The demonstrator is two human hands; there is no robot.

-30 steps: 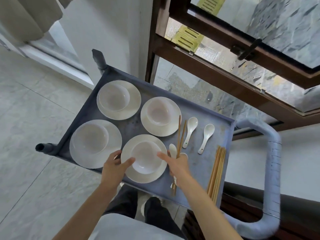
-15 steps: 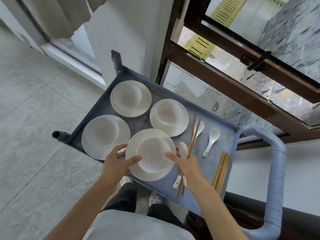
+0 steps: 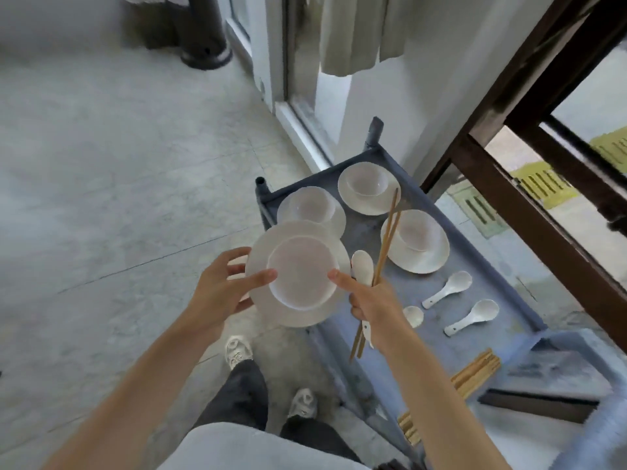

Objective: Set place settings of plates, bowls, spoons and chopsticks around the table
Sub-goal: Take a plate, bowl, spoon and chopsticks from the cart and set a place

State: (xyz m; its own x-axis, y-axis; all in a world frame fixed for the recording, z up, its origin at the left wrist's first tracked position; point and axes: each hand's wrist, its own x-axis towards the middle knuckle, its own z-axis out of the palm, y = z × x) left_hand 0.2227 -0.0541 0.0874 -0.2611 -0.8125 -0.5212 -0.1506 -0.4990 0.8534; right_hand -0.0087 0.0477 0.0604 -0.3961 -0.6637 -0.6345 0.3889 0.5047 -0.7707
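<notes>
Head view, centre of the frame: plate (image 3: 298, 312) with bowl (image 3: 298, 274) seated on it, lifted clear of the cart tray (image 3: 437, 320) and hanging over the floor. Left hand (image 3: 217, 293) curled round the plate's left rim, thumb on top, fingers beneath. Right hand (image 3: 369, 303) steadying the right rim with the forefinger while pinching a spoon (image 3: 362, 271) and a pair of chopsticks (image 3: 385, 252), sticks slanting toward the upper right.

Glazed ceramic by the look: stiff, smooth, likely slippery and breakable, with some weight. Bowl loose on the plate, so best kept level. Surest hold at opposite rims, thumbs above. Chopsticks light and rigid, prone to slide apart unless pinched together mid-length.

Right of centre, on the tray: three more plate-and-bowl sets, loose spoons, and a bundle of chopsticks at lower right.
</notes>
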